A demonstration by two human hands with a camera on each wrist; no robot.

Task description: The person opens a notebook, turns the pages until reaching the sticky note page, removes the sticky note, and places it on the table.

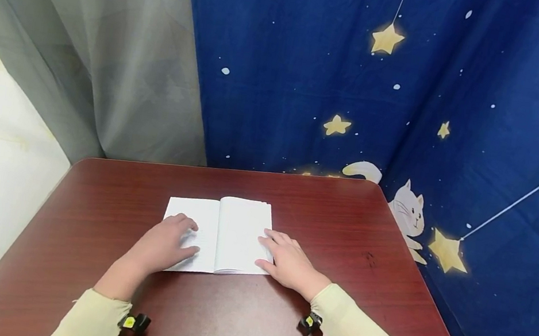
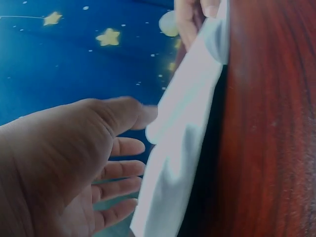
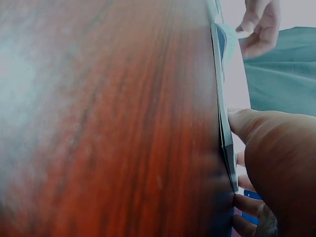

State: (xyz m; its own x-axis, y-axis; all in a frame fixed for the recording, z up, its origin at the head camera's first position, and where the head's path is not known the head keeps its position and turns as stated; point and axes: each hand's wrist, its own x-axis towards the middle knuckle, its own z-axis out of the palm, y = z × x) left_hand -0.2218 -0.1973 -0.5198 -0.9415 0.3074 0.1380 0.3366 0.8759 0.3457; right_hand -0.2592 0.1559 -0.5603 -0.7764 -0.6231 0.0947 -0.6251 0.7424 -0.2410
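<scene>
A white-paged book (image 1: 241, 233) lies spread on the table, its two halves parted at a middle fold. Over the left page is my left hand (image 1: 165, 242), thumb and fingers apart, fingertips at the paper. In the left wrist view the same hand (image 2: 74, 163) has its thumb toward the near side of the pages. My right hand (image 1: 289, 261) rests at the right page's outer edge, fingertips on the paper. The right wrist view shows that thumb near the book's lower edge (image 3: 224, 118), with the other fingers partly hidden behind it.
The book and hands are on a reddish-brown wooden table (image 1: 345, 220) with rounded corners. Behind it hang a grey curtain (image 1: 135, 55) and a blue star-patterned curtain (image 1: 292, 49). A small black wrist camera (image 1: 135, 323) sits at the left cuff, another (image 1: 309, 324) at the right.
</scene>
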